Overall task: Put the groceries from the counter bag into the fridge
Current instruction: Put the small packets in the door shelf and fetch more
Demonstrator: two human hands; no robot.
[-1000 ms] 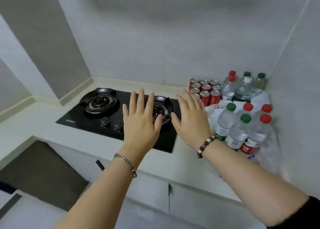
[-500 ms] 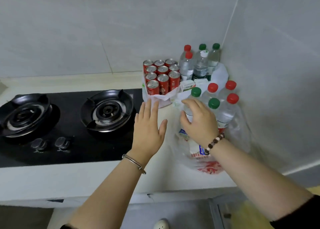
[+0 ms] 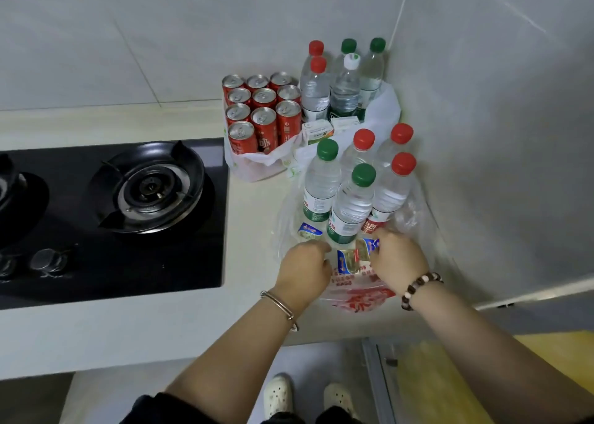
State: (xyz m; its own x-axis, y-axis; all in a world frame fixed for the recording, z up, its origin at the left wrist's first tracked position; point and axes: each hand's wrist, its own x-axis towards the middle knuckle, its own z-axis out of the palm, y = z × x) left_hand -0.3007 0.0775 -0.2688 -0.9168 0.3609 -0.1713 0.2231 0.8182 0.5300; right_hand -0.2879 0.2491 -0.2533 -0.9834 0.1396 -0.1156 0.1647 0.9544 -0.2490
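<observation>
1. At the bench (image 3: 250, 205) corner, a clear plastic bag (image 3: 353, 295) holds five upright water bottles (image 3: 352, 205).
2. Slightly apart, the left hand (image 3: 302, 269) and right hand (image 3: 398, 259) each grip the bag's near edge.

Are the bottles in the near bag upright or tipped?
Upright: the five bottles stand caps up inside the clear bag.

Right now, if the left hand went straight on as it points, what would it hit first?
Probably the nearest green-capped clear plastic water bottle, just beyond the left hand; depth is unclear.
</observation>
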